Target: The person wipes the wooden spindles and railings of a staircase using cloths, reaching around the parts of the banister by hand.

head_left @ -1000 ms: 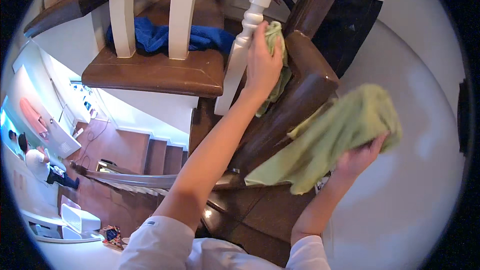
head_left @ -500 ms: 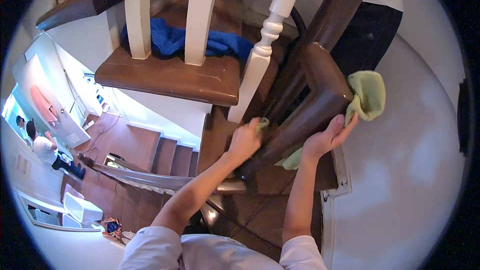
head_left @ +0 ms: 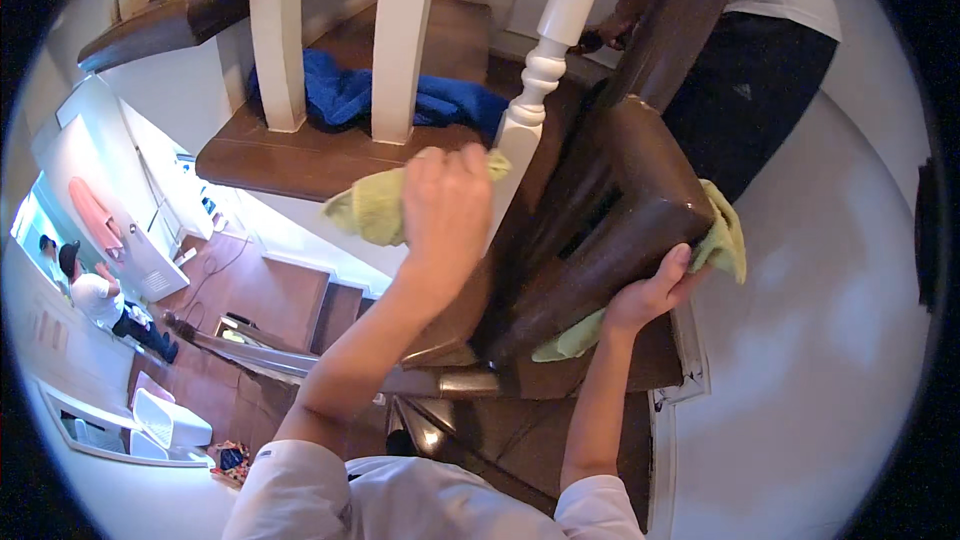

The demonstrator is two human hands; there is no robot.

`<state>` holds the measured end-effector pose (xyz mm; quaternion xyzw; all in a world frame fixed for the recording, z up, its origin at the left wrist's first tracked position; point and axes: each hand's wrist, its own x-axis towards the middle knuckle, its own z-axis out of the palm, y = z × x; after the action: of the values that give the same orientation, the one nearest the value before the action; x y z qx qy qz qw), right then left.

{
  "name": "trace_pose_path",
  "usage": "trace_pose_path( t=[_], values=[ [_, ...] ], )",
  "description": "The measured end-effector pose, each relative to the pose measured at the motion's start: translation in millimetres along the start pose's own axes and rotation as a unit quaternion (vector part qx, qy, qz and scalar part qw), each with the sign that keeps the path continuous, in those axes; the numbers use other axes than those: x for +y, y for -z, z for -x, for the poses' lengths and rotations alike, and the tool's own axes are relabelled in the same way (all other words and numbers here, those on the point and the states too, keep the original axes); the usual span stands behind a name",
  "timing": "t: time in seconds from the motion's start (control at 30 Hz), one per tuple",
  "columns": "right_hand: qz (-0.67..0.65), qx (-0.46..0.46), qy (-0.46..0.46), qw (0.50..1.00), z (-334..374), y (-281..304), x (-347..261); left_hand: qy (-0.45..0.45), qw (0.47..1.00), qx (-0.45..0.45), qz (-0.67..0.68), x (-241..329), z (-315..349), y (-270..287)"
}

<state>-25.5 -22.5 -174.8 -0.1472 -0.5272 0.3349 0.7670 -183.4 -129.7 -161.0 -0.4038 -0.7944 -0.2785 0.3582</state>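
My left hand (head_left: 445, 205) is closed around a bunched yellow-green cloth (head_left: 368, 208), whose ends stick out on both sides of the fist. It is raised in front of the white turned baluster (head_left: 545, 70) and the edge of the brown stair tread (head_left: 300, 162). On the right, my right hand (head_left: 655, 290) grips a green cloth (head_left: 722, 240) against the bend of the dark wooden handrail (head_left: 655, 165). Its fingers are partly hidden behind the rail and cloth. More green fabric (head_left: 570, 338) shows below the rail, left of that wrist.
A blue towel (head_left: 340, 90) lies on the tread behind white balusters (head_left: 400, 40). Another person in dark trousers (head_left: 750, 90) stands beyond the rail. Down at the left, a person in a white shirt (head_left: 95, 298) stands on the lower floor, near a white plastic chair (head_left: 172, 418).
My left hand has risen from low beside the handrail up to the baluster with its cloth. The cloth at my right hand now hangs lower over the rail's corner.
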Motion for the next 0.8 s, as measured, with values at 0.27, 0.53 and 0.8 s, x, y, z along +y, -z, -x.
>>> trace_pose_path(
  t=[0.27,0.53,0.8],
  values=[
    [-0.028,0.056,-0.039,0.997,3.4,7.1,12.0,0.015,0.909,-0.270,0.316,-19.8,63.1,35.0],
    [0.003,0.064,-0.044,0.997,5.3,5.6,14.6,0.081,0.960,-0.267,0.025,-13.6,-107.5,3.4],
    [-0.049,0.035,-0.034,0.998,0.8,7.1,13.6,-0.087,0.945,-0.315,-0.001,-19.8,-57.0,26.2]
  ],
)
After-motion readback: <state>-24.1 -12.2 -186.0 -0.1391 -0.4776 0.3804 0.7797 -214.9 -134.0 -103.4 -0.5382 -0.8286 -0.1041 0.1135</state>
